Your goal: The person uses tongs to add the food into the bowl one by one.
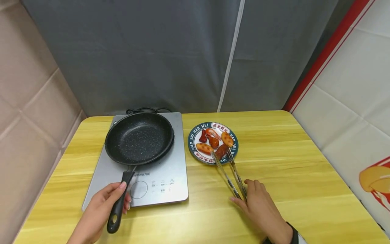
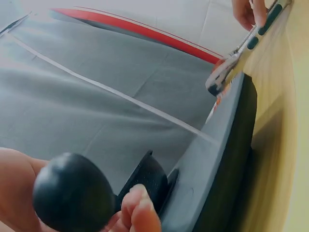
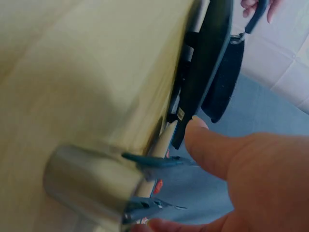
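My left hand (image 1: 102, 206) grips the black handle (image 1: 117, 211) of a speckled frying pan (image 1: 138, 139) that sits over the induction cooker (image 1: 179, 176). The handle's rounded end (image 2: 72, 193) looms close in the left wrist view. With thumb and fingers on either side, my right hand (image 1: 260, 203) holds metal tongs (image 1: 238, 179), their curved end (image 3: 91, 183) large in the right wrist view. The tong tips straddle a dark brown piece of food (image 1: 221, 151) near the front of a round plate (image 1: 192, 142). Around it lie golden-brown pieces (image 1: 204, 148) and a small drumstick (image 1: 213, 141).
Behind the cooker a black cord (image 1: 146, 109) lies against a grey curtain (image 1: 152, 67). The yellow wood-grain table (image 1: 274, 142) meets tiled cloth walls at both sides. The plate stands right of the cooker.
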### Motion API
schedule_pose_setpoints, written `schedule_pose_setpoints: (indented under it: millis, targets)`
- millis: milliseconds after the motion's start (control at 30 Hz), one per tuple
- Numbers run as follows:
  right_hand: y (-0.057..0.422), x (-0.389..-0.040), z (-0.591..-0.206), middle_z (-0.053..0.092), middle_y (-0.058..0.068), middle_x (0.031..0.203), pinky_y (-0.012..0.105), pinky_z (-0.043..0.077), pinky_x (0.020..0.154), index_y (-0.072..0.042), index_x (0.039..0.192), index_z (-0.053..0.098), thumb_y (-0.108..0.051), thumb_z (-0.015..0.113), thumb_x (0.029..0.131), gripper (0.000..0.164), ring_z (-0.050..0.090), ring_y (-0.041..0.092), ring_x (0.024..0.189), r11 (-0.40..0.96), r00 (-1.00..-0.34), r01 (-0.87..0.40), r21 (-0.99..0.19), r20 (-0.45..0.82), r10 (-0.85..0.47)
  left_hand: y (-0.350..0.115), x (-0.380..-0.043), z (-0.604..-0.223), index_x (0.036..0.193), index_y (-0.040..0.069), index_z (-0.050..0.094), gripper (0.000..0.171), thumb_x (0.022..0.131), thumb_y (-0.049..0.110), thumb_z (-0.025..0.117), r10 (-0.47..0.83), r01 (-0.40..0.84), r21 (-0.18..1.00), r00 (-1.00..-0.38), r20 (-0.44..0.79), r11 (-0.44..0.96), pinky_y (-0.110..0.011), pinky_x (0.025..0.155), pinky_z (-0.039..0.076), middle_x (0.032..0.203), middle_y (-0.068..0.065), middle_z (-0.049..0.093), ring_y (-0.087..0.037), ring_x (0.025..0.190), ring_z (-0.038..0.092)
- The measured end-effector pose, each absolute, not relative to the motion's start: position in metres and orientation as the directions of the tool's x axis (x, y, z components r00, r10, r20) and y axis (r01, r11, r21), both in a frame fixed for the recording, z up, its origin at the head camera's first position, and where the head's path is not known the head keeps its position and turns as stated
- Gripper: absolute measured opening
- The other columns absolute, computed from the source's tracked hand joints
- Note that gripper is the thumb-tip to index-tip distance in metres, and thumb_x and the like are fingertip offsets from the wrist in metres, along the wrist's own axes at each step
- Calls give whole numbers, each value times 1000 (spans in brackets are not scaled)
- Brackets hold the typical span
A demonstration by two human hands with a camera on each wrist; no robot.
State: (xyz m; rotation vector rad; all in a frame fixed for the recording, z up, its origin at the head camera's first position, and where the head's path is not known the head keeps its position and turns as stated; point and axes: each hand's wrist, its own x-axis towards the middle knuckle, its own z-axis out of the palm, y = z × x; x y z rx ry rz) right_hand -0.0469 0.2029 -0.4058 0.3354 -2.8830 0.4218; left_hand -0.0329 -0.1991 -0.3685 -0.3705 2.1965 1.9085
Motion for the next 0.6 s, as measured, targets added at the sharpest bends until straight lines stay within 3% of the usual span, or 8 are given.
schedule_pose_setpoints:
  millis: [233, 400, 600]
  targets:
    - [198, -47, -410, 45, 7, 74, 31, 37, 52, 5, 95, 54, -49, 69, 76, 59, 42, 20, 66, 934, -971, -196, -299, 194, -142, -201, -33, -364, 123, -8, 38, 58, 98, 44, 37, 166, -375, 927, -913, -373, 17, -30, 52, 48, 72, -2, 48, -16, 57, 48]
    - [196, -47, -415, 46, 8, 73, 31, 37, 52, 4, 92, 52, -45, 68, 80, 53, 43, 20, 65, 938, -987, -149, -313, 111, -120, -208, -33, -366, 115, -2, 40, 48, 100, 43, 31, 331, -398, 912, -877, -347, -99, -26, 45, 42, 68, 3, 44, -13, 51, 44]
    - [195, -48, -418, 43, 6, 71, 31, 37, 52, 3, 90, 50, -39, 64, 84, 44, 43, 19, 63, 946, -992, -125, -300, 43, -117, -214, -38, -371, 98, 9, 43, 34, 104, 36, 23, 553, -484, 818, -792, -258, -311, -26, 43, 30, 66, 5, 41, -9, 48, 37]
